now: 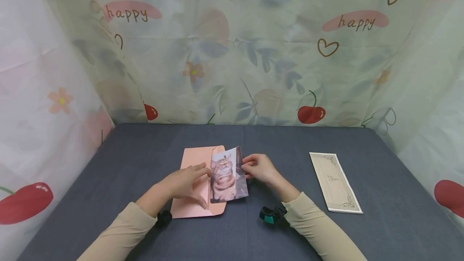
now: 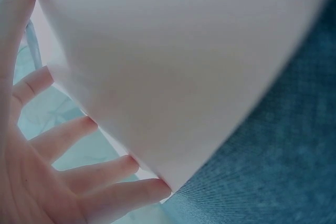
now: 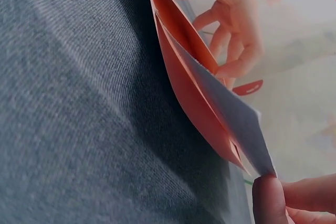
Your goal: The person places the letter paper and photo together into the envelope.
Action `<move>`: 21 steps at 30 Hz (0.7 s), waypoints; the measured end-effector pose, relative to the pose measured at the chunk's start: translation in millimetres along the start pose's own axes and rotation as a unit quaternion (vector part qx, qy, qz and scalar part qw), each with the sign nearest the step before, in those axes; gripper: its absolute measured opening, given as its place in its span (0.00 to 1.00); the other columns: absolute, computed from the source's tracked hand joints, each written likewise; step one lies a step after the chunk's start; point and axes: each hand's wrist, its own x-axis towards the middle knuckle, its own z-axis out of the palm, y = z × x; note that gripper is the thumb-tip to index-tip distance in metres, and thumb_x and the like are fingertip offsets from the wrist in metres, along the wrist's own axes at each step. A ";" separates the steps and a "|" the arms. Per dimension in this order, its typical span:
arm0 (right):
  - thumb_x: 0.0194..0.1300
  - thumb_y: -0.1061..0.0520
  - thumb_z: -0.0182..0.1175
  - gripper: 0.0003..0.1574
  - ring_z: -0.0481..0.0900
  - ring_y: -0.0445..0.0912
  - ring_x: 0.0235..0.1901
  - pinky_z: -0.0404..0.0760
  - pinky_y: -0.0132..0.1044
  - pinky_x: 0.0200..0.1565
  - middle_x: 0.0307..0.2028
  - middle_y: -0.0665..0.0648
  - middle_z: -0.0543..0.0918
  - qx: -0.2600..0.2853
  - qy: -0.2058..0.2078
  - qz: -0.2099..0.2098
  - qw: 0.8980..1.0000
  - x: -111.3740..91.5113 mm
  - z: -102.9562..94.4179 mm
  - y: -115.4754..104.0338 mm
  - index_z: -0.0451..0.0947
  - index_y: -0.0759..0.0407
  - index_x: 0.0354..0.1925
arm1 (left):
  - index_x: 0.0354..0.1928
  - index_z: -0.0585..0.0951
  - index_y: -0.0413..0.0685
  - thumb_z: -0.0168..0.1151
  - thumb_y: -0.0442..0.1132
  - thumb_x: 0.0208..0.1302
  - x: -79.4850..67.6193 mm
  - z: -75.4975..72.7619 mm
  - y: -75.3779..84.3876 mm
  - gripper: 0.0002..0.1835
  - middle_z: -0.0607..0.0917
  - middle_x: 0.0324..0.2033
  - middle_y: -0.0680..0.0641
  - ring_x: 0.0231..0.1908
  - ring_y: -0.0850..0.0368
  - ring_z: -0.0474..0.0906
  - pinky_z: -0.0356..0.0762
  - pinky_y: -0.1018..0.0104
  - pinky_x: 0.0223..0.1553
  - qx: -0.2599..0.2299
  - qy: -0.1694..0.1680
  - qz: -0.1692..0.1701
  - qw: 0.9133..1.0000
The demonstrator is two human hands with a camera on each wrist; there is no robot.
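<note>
A pink envelope (image 1: pixel 192 206) lies on the table, its mouth facing right. My left hand (image 1: pixel 186 182) is over it, thumb and fingers holding its top layer near the mouth, which gapes in the right wrist view. In the left wrist view, the left fingertips (image 2: pixel 131 163) touch the edge of the pale paper. A card printed with a cat picture (image 1: pixel 222 176) stands partly over the envelope's mouth, tilted. By its right edge my right hand (image 1: pixel 262 168) pinches it between thumb and fingers. Whether the card's left end is inside the envelope is hard to tell.
A cream folded card (image 1: pixel 335 182) with dark corner ornaments lies to the right on the dark cloth-covered table (image 1: pixel 275 140). Black wrist devices (image 1: pixel 272 215) sit by both sleeves. A printed curtain (image 1: pixel 232 51) stands behind the table and at both sides.
</note>
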 end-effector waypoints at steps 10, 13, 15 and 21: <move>0.59 0.68 0.58 0.14 0.79 0.39 0.21 0.83 0.36 0.30 0.35 0.67 0.84 -0.001 -0.001 0.006 1.000 0.0 7.1 -2.9 0.75 0.73 0.45 | 0.59 0.68 0.61 0.70 0.69 0.33 0.0 -0.1 -0.6 0.47 0.60 0.70 0.40 0.65 0.30 0.59 0.64 0.38 0.59 0.004 -0.004 -0.001 1.000; 0.60 0.67 0.58 0.14 0.79 0.40 0.22 0.83 0.37 0.30 0.35 0.66 0.84 -0.006 -0.002 0.005 1.000 -0.3 8.6 -3.5 0.75 0.72 0.46 | 0.57 0.68 0.63 0.70 0.69 0.33 0.3 0.0 -0.8 0.45 0.60 0.70 0.41 0.65 0.30 0.59 0.64 0.38 0.59 0.004 -0.006 -0.006 1.000; 0.60 0.67 0.58 0.14 0.80 0.40 0.23 0.83 0.37 0.31 0.35 0.65 0.84 -0.008 -0.004 0.003 1.000 -0.2 9.3 -3.6 0.75 0.72 0.46 | 0.56 0.68 0.64 0.70 0.69 0.33 0.5 0.0 -0.7 0.44 0.60 0.70 0.41 0.65 0.30 0.59 0.64 0.38 0.59 0.004 -0.008 -0.011 1.000; 0.60 0.67 0.58 0.15 0.80 0.40 0.23 0.83 0.37 0.31 0.34 0.65 0.83 -0.005 -0.008 0.000 1.000 0.8 10.7 -2.7 0.75 0.72 0.46 | 0.55 0.69 0.64 0.70 0.70 0.32 0.7 0.2 -0.3 0.43 0.60 0.70 0.41 0.65 0.30 0.60 0.64 0.37 0.59 0.004 -0.007 -0.015 1.000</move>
